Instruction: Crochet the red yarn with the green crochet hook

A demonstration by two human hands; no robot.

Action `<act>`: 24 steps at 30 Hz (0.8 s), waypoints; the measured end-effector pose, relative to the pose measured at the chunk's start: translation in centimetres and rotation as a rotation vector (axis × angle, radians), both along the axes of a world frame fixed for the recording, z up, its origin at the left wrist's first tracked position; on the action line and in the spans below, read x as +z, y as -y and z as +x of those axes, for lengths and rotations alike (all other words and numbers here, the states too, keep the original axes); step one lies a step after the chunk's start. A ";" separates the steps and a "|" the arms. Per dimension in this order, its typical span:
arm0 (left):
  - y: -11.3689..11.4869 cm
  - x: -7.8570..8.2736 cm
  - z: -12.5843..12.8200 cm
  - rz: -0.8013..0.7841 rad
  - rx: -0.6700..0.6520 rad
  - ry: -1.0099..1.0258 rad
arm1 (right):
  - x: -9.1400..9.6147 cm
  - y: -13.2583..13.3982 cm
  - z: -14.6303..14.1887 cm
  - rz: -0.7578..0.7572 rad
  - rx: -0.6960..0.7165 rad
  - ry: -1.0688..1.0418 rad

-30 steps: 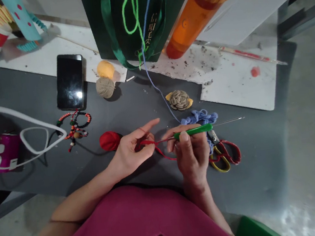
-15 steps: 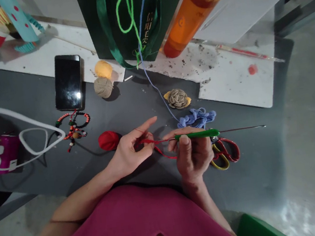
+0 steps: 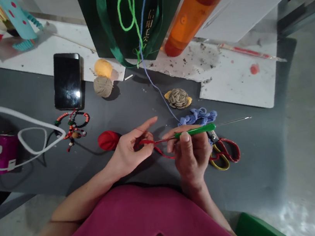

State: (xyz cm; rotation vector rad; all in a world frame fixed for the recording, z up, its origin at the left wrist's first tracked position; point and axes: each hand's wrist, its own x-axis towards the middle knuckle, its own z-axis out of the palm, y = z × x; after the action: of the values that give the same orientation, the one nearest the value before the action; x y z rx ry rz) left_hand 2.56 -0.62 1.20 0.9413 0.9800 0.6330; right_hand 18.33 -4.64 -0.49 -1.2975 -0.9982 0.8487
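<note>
In the head view, at frame centre, the right hand (image 3: 192, 156) is closed around a green-handled metal crochet hook (image 3: 197, 130), its thin shaft pointing toward the right. The left hand (image 3: 129, 151) pinches a thin red yarn strand (image 3: 162, 153), index finger extended. A round red yarn ball (image 3: 108, 140) lies just left of it on the dark grey table (image 3: 132, 106). Red-and-yellow-handled scissors (image 3: 227, 153) lie just right of the right hand.

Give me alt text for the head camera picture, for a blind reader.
The right hand holds a green-handled crochet hook beside red yarn pinched in the left hand. A red yarn ball and scissors lie on the grey table.
</note>
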 end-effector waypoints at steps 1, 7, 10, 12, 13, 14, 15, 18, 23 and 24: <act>0.0 0.0 0.0 0.001 0.000 0.000 | 0.0 0.0 0.0 -0.006 0.008 0.016; 0.0 0.0 0.0 0.016 0.003 0.008 | 0.2 0.2 -0.1 0.008 0.046 0.073; 0.0 0.0 0.0 0.012 -0.007 0.008 | 0.3 0.1 -0.1 0.028 0.045 0.095; 0.0 0.0 0.0 0.013 -0.010 0.001 | 0.2 0.1 -0.1 0.047 0.024 0.090; 0.1 -0.1 0.0 0.017 -0.009 -0.003 | 0.2 0.1 -0.1 0.053 0.011 0.086; 0.1 -0.1 0.0 0.021 -0.008 -0.007 | 0.2 0.1 -0.1 0.056 0.003 0.085; 0.1 -0.1 0.0 0.028 -0.007 -0.009 | 0.2 0.1 -0.1 0.057 0.001 0.087; 0.1 -0.1 0.0 0.029 -0.011 -0.010 | 0.2 0.2 -0.1 0.045 0.022 0.095; 0.1 -0.1 0.0 0.050 -0.016 -0.021 | 0.2 0.3 -0.1 0.045 0.069 0.089; 0.1 -0.1 0.1 0.056 -0.017 -0.020 | 0.1 0.3 0.0 0.045 0.076 0.094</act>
State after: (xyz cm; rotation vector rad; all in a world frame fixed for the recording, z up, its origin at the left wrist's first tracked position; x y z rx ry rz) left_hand 2.62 -0.76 1.06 1.0061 0.9752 0.6404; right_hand 18.30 -4.96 -0.36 -1.2770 -1.1408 0.8240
